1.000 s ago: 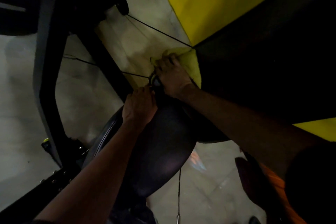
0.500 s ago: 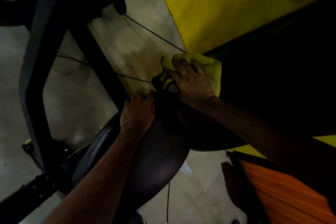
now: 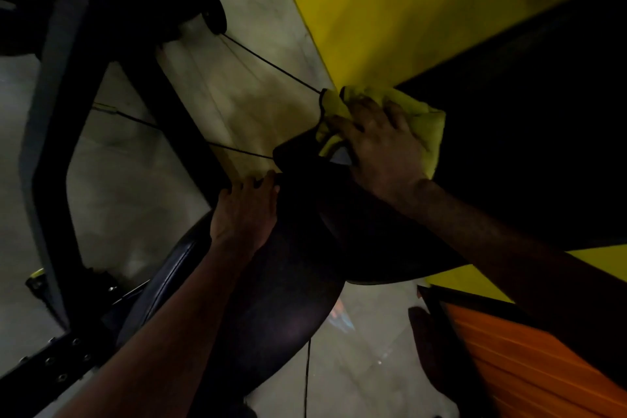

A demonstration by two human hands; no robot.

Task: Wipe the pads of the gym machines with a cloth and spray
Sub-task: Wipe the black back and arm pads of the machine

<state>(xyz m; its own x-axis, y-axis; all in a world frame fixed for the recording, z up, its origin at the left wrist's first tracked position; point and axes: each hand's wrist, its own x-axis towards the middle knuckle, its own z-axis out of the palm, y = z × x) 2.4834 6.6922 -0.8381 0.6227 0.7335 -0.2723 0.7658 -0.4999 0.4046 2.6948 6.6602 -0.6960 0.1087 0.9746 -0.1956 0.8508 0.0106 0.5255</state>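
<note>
A dark, shiny seat pad (image 3: 288, 309) of a gym machine fills the middle of the view. My left hand (image 3: 246, 214) rests flat on its far left edge, fingers spread. A second dark pad (image 3: 383, 248) lies to the right of it. My right hand (image 3: 383, 149) presses a yellow cloth (image 3: 431, 122) onto the far end of that pad with fingers stretched out. Part of the cloth bunches under my fingertips beside a dark bracket (image 3: 295, 149). No spray bottle is in view.
Dark frame bars (image 3: 47, 132) of the machine stand at the left, with thin black cables (image 3: 268, 64) crossing the pale floor (image 3: 112, 200). A yellow and black wall (image 3: 424, 10) rises at the right. An orange ribbed surface (image 3: 515, 360) lies at the lower right.
My right hand has slid the yellow cloth to the right along the pad, and more of the cloth now shows beyond my fingers. My left hand has stayed on the seat edge.
</note>
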